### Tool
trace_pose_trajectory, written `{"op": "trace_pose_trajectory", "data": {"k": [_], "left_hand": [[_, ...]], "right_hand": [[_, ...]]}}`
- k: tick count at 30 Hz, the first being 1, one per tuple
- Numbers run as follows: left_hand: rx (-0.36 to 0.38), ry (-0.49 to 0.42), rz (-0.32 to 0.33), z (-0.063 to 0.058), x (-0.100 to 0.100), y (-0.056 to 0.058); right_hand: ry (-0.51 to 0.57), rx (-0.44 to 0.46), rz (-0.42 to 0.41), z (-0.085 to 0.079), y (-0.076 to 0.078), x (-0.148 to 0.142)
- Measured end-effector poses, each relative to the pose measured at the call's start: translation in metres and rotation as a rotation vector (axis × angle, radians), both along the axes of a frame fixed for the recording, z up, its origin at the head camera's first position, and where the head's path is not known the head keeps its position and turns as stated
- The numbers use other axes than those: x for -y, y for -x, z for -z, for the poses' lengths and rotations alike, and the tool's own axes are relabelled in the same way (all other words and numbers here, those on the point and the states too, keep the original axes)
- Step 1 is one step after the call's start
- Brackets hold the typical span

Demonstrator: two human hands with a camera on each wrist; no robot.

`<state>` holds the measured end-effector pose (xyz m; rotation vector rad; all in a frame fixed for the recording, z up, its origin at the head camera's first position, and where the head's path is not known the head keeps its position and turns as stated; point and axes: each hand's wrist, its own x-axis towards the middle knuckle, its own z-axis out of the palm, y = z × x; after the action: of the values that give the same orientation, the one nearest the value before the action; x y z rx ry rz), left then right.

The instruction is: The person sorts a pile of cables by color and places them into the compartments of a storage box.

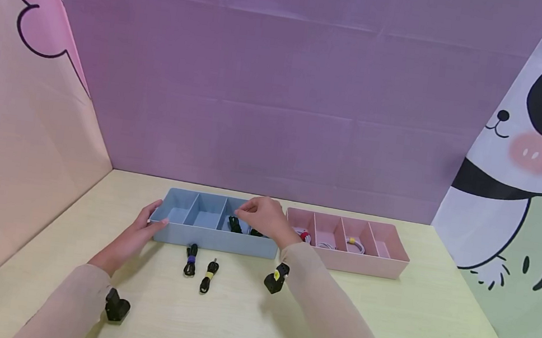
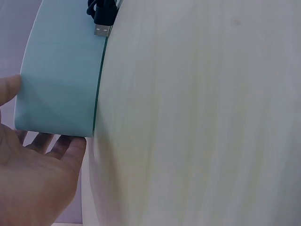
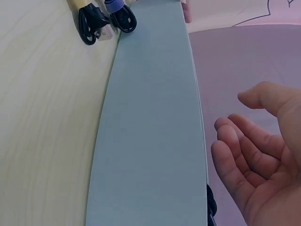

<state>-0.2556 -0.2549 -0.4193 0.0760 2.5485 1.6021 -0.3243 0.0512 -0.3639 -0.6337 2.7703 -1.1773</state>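
A blue divided box (image 1: 214,239) stands on the table with my left hand (image 1: 139,227) at its left end. In the left wrist view that hand's thumb lies at the top rim and its fingers bear on the end wall. My right hand (image 1: 265,218) hovers over the box's right half, its thumb and curved fingers apart with nothing between them in the right wrist view. Below it a bundled black cable (image 1: 235,224) lies in the third compartment from the left, and another black cable (image 1: 256,233) shows partly beyond it.
In front of the box lie a black cable with a purple tie (image 1: 191,260) and a black cable with a yellow tie (image 1: 209,276). A pink divided box (image 1: 366,264) to the right holds white cables, one with a red tie (image 1: 304,236) and one with a yellow tie (image 1: 356,245).
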Motion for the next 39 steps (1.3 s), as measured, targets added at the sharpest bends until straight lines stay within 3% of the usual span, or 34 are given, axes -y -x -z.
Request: {"op": "trace_pose_trajectory", "data": {"k": [29,39], "left_hand": [[0.011,0.014,-0.007,-0.003,-0.002,-0.003],[0.007,0.015,-0.007,-0.004,-0.002,-0.004]], "right_hand": [[0.04,0.008,-0.066,0.001,-0.025,-0.007],[0.041,-0.03,-0.139,0.007,-0.04,-0.003]]}}
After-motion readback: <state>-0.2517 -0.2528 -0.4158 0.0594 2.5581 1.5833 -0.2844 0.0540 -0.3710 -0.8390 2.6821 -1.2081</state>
